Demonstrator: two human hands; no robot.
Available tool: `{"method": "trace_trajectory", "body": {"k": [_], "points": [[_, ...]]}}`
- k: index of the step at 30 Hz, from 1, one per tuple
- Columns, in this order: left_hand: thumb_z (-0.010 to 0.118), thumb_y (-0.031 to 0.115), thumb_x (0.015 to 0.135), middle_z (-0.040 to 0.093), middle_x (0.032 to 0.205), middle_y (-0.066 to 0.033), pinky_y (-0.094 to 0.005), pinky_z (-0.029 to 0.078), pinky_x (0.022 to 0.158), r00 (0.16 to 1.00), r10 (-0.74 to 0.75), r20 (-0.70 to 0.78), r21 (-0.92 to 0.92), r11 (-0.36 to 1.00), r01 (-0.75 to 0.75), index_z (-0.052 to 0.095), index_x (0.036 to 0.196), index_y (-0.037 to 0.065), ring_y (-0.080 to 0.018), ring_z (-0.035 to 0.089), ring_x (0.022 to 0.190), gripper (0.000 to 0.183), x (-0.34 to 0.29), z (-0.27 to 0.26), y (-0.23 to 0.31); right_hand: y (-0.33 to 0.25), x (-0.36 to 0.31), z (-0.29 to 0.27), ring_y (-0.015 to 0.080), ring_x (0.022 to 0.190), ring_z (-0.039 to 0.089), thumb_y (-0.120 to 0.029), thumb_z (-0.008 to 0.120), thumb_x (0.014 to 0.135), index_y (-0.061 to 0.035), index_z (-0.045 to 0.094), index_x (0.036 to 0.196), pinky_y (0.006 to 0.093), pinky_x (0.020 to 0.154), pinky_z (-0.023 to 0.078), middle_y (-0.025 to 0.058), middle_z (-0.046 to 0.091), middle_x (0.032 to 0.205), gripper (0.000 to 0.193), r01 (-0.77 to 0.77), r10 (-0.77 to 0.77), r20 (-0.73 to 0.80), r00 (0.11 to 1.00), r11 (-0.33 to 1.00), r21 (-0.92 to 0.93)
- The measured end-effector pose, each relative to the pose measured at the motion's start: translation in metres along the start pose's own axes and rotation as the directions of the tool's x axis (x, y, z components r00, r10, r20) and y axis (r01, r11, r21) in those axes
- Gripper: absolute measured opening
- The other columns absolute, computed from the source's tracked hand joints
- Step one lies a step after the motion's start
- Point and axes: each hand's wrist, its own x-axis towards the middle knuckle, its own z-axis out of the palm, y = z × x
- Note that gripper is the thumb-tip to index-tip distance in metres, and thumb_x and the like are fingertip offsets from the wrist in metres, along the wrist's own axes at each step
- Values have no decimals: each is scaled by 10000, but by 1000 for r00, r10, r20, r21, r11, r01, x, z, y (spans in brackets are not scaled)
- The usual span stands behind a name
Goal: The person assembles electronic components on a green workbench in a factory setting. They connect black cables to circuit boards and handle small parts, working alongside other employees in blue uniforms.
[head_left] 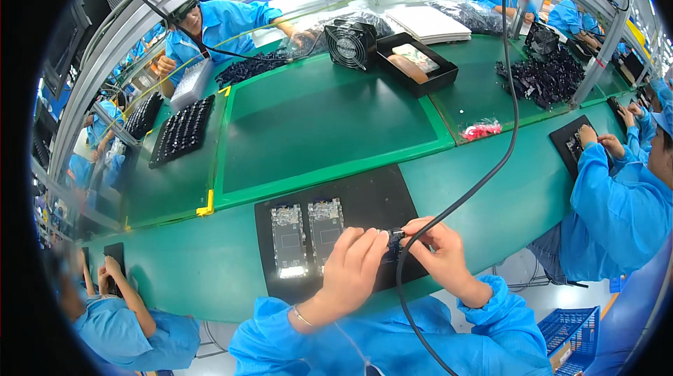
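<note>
Black cable [517,106], left hand [352,264] and right hand [445,253], grip on dark part [395,237]; black box [440,80], pale items [418,57] inside

Small dark component [395,237], partly hidden, between left hand [352,267] and right hand [443,253], over a black mat [375,197].

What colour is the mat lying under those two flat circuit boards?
The mat is black; it shows best in the head view.

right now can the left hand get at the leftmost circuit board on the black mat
Probably yes: the leftmost circuit board lies uncovered, with only another flat board between it and the left hand, though that hand may need to release a small dark part first.
</note>
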Motion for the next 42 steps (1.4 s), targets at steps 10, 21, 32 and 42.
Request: {"method": "trace_trajectory", "body": {"k": [10, 21, 32, 42], "points": [[742, -9, 682, 540, 1045, -93, -343, 518, 740, 998, 41, -43, 50, 998, -39, 589, 1073, 30, -288, 556, 931, 422, -9, -3, 7, 5, -9, 9, 168, 872, 625, 27, 665, 796, 4, 591, 927, 280, 766, 531, 95, 592, 939, 152, 69, -67, -52, 996, 997, 28], [776, -15, 633, 534, 1051, -98, -340, 509, 716, 994, 81, -74, 4, 997, -81, 581, 1032, 35, -285, 555, 912, 447, -12, -3, 1, 1, -4, 4, 151, 808, 623, 17, 675, 791, -5, 583, 875, 267, 724, 531, 77, 587, 841, 126, 120, -120, 42, 992, 993, -2], [823, 31, 601, 546, 1045, -63, -351, 515, 729, 992, 37, -121, -142, 988, -54, 559, 1080, 93, -281, 566, 913, 551, -17, -8, -22, -6, 10, -1, 170, 803, 666, -87, 621, 855, 5, 605, 989, 284, 694, 537, 103, 650, 874, 163, 84, -74, 233, 970, 996, -35], [824, 82, 609, 551, 1033, -102, -405, 479, 798, 998, 31, 46, -246, 969, -19, 554, 1058, 68, -304, 551, 953, 524, -3, -5, -36, 22, 40, -3, 135, 716, 602, -98, 594, 834, -5, 579, 928, 277, 673, 493, 69, 608, 779, 133, -80, 91, 269, 959, 995, -54]]}}
